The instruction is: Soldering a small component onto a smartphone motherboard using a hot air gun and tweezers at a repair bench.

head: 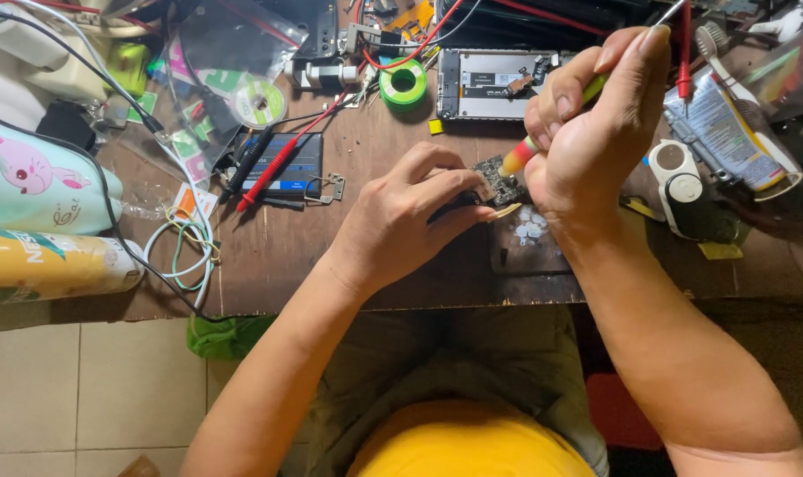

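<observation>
My left hand pinches a small dark circuit board between thumb and fingers, just above the brown wooden workbench. My right hand is closed around a pen-like tool with a green, yellow and red body; its tip points down onto the board. Both hands meet over the bench's middle front. A dark mat with white flecks lies right under the board.
An opened phone frame and a green tape roll lie behind the hands. Red and black probe leads rest on a blue-black device at left. Two cylindrical bottles lie far left. A white round gadget and tube sit right.
</observation>
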